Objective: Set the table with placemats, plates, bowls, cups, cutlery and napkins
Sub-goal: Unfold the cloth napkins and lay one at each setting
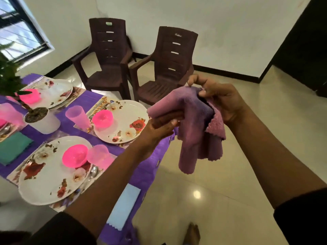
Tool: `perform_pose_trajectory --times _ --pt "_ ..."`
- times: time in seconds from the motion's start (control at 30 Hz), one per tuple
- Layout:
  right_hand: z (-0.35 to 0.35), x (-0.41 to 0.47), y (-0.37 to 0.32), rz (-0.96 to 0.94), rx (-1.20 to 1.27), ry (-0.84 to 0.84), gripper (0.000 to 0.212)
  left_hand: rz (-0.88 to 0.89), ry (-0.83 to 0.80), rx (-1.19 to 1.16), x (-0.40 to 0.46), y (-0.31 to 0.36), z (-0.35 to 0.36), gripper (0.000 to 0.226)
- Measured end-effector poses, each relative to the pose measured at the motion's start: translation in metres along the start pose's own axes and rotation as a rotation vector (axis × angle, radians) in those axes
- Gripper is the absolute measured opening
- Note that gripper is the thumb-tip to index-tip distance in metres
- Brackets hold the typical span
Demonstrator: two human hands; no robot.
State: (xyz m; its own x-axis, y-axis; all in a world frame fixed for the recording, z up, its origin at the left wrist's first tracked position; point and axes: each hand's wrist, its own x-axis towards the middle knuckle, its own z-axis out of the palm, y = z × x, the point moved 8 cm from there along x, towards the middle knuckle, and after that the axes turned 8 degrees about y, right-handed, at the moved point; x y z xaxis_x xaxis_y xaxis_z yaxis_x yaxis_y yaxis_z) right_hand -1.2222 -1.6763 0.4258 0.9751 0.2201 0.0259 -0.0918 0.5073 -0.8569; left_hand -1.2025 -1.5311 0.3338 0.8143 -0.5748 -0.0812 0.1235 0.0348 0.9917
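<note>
both hands' fingers clamp the purple napkin (194, 124), its folds hiding the left fingertips (169, 119).

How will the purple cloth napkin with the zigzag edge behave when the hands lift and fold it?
The purple cloth napkin with the zigzag edge is probably floppy: it drapes over the left hand and hangs in folds. It seems light, since the right hand only pinches a corner. Its fuzzy weave should not slip easily.

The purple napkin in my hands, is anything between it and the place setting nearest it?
Nothing visible. Both hands hold the purple napkin in the air beside the table's edge; the nearest plate with its pink bowl lies just left, with open space between.
</note>
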Motion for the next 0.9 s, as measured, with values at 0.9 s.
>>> perform_pose_trajectory --times 0.9 --pt "-0.132 0.023 0.144 0.604 0.143 0.234 0.085 -0.052 0.122 -0.188 0.079 0.065 0.007 0.036"
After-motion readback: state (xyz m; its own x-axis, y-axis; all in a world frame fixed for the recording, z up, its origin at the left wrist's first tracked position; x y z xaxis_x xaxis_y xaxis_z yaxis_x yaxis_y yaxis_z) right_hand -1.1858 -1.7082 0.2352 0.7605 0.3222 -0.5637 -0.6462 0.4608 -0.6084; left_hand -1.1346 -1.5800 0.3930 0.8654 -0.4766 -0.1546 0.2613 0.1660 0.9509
